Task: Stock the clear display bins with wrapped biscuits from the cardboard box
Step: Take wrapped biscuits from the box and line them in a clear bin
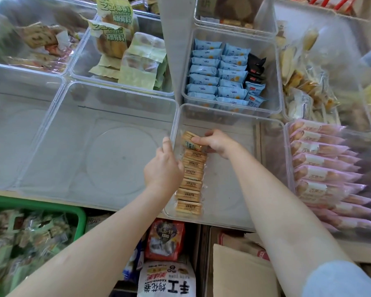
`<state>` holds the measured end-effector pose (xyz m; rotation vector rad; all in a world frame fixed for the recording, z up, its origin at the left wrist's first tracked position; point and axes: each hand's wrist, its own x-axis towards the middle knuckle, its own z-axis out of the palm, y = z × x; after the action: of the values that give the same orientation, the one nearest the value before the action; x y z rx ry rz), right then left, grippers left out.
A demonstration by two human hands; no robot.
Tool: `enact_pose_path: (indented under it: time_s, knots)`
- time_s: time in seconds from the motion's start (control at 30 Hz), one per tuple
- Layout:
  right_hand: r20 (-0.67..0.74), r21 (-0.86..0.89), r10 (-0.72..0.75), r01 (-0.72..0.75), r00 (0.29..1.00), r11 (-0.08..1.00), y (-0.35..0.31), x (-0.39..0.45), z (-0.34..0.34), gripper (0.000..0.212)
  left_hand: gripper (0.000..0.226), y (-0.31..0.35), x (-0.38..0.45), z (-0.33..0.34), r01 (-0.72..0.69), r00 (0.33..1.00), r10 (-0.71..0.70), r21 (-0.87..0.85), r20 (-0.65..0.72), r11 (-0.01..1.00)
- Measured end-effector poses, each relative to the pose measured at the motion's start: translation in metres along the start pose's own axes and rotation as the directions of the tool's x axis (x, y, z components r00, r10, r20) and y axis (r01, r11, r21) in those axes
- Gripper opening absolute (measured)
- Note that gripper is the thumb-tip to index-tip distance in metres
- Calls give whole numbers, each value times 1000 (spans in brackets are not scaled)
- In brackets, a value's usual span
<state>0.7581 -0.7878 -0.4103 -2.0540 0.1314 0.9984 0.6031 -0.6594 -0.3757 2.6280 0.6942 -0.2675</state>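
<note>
Cardboard box [242,273] sits low, just below the shelf edge, flaps matte brown. Above it the clear bin [229,219], hard glossy plastic, holds a row of wrapped biscuits [190,179], flat tan packs on edge along its left wall. Left hand [163,168], fingers curled, steadies the row; grip unclear. Right hand [215,142] pinches the far pack [189,140], tilted. Best to stand it flush, keeping the crinkly film from slipping. Beyond, blue packets [219,76] fill another bin.

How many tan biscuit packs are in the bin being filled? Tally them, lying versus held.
Biscuit packs lying in the row: 6
Held pack, pinched by the right hand: 1
Total: 7
</note>
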Motion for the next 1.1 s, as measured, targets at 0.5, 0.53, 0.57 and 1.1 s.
enact_pose_path:
  time_s: [0.5, 0.53, 0.57, 1.1]
  knots:
    - [-122, -524, -354, 243, 927, 816, 1, -15, 18, 43, 69, 0, -1, -2, -9, 1000, 9, -9, -10, 1000]
    - [-143, -512, -358, 241, 923, 825, 4, -14, 19, 50, 69, 0, -2, -1, -10, 1000, 10, -10, -9, 1000]
    - [-161, -503, -363, 240, 918, 830, 6, -14, 21, 54, 68, 0, -1, -1, -11, 1000, 11, -10, -5, 1000]
    - [-265, -230, -284, 226, 921, 947, 3, -131, 27, 52, 64, -4, -17, 1, -264, 955, 280, 153, -94, 952]
